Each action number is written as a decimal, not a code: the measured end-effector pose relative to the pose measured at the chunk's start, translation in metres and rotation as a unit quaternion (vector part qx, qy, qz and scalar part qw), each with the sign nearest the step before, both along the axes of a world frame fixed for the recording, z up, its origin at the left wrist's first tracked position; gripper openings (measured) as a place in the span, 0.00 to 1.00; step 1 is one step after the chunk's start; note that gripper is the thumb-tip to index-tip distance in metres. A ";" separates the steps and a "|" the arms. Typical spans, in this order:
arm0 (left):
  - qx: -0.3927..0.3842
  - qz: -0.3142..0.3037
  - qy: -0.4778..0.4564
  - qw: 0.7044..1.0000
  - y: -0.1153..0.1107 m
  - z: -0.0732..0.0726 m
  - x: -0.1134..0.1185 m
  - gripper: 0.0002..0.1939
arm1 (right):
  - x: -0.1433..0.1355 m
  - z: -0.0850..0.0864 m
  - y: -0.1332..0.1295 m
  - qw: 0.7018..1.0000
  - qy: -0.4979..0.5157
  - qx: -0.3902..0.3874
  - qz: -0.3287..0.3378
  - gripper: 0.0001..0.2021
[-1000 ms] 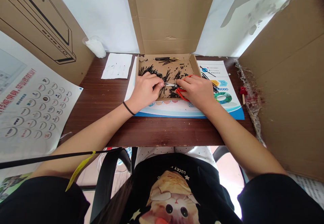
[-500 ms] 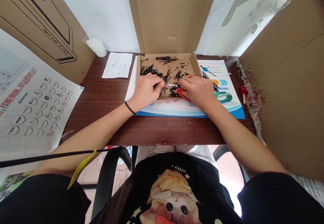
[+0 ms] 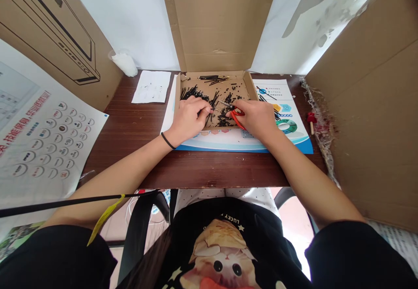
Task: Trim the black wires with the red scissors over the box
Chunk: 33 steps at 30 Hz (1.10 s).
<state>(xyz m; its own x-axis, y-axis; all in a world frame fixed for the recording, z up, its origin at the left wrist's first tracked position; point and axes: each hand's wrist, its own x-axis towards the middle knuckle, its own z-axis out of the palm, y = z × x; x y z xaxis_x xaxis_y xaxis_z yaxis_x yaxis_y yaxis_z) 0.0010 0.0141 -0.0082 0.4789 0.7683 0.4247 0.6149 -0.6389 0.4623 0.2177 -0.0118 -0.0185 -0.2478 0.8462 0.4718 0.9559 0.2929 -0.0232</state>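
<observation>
My right hand [image 3: 256, 117] is closed around a pair of scissors with red handles [image 3: 237, 119]. Their metal blades [image 3: 226, 104] point up and left, a short way from my left fingertips. With thumb and forefinger pinched together, my left hand [image 3: 192, 115] holds a thin black stick [image 3: 213, 110], mostly hidden by the fingers. Both hands reach over the near part of a shallow cardboard box [image 3: 251, 84]. In it lie a pile of thin black sticks [image 3: 195, 92], several gold-tipped ones [image 3: 214, 79] at the back, and small black cut bits [image 3: 228, 117].
The box's raised lid [image 3: 222, 23] stands behind. A printed sheet [image 3: 294, 143] lies under the box, with more black sticks [image 3: 277, 115] at its right. White paper [image 3: 151, 86] sits to the left. Cardboard panels [image 3: 369, 106] flank the brown table [image 3: 209, 171].
The scissors have pulled back from my left fingertips, and their blades now angle further upward. My left hand stays nearly in place, still pinching. The view has shifted slightly.
</observation>
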 end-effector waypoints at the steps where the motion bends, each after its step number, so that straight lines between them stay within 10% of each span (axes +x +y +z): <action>1: 0.006 0.001 0.001 1.000 0.000 0.000 0.000 0.14 | 0.001 0.000 0.000 1.000 0.007 -0.003 0.008 0.16; 33: 0.049 0.029 0.046 0.997 -0.002 0.000 0.001 0.13 | -0.002 0.006 -0.004 0.996 -0.077 -0.003 0.038 0.14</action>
<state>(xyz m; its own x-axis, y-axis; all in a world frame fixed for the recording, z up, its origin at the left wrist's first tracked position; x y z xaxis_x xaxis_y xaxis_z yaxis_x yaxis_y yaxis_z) 0.0019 0.0125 -0.0085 0.4758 0.7528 0.4549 0.6890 -0.6405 0.3392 0.2157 -0.0157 -0.0122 -0.3807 0.8248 0.4180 0.9232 0.3651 0.1202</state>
